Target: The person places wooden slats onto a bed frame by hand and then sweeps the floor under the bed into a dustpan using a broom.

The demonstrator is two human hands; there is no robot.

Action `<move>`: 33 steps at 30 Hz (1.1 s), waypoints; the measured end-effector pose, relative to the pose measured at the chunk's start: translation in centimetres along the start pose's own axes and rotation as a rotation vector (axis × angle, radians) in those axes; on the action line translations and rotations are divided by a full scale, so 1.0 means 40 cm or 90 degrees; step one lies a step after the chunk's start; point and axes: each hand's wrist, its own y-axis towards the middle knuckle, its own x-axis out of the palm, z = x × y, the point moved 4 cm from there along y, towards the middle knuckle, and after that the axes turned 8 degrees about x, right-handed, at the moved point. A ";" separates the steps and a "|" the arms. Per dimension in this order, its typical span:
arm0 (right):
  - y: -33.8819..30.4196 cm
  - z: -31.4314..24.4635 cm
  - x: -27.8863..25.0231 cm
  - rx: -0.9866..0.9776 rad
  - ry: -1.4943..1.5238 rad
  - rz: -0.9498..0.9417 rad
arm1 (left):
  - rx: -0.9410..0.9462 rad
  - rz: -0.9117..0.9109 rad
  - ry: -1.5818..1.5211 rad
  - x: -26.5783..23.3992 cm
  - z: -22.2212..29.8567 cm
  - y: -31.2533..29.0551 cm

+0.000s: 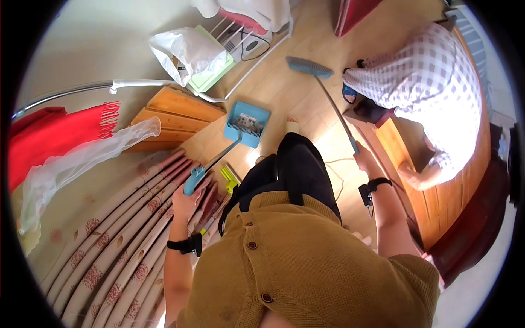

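Note:
My left hand (187, 202) is closed around the blue grip of a long-handled dustpan (255, 108). The pan rests on the wooden floor ahead of my feet, left of the middle, with greyish litter and a toothed strip in it. On the right, my right hand (365, 158) grips the upper end of a broom (336, 111). Its grey-blue head (309, 66) lies on the floor farther away, to the right of the dustpan and apart from it.
Another person in a checked shirt (432, 71) bends over an open wooden drawer (391, 147) at the right. Flowered curtains (109, 262) and a yellow-green tool (229, 177) are at the left. Beyond stand a wooden cabinet (175, 112), a white-bagged green bin (210, 79) and a white rack (257, 63).

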 end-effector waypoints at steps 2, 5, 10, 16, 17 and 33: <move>-0.014 0.114 0.087 -0.029 -0.073 0.072 | 0.055 -0.031 0.026 -0.018 -0.003 0.006; -0.097 0.234 0.210 -0.020 -0.076 0.095 | -0.018 -0.108 0.008 -0.030 -0.071 0.015; -0.258 0.428 0.450 0.029 0.023 0.096 | 0.127 -0.117 -0.005 -0.024 -0.211 0.018; -0.439 0.648 0.758 0.117 0.323 0.053 | 0.173 -0.177 0.014 -0.025 -0.229 -0.012; -0.469 0.652 0.780 0.100 0.417 0.055 | 0.126 -0.200 -0.011 -0.038 -0.204 -0.038; -0.630 0.705 0.869 0.149 0.709 0.142 | 0.350 -0.253 0.219 0.004 -0.208 0.059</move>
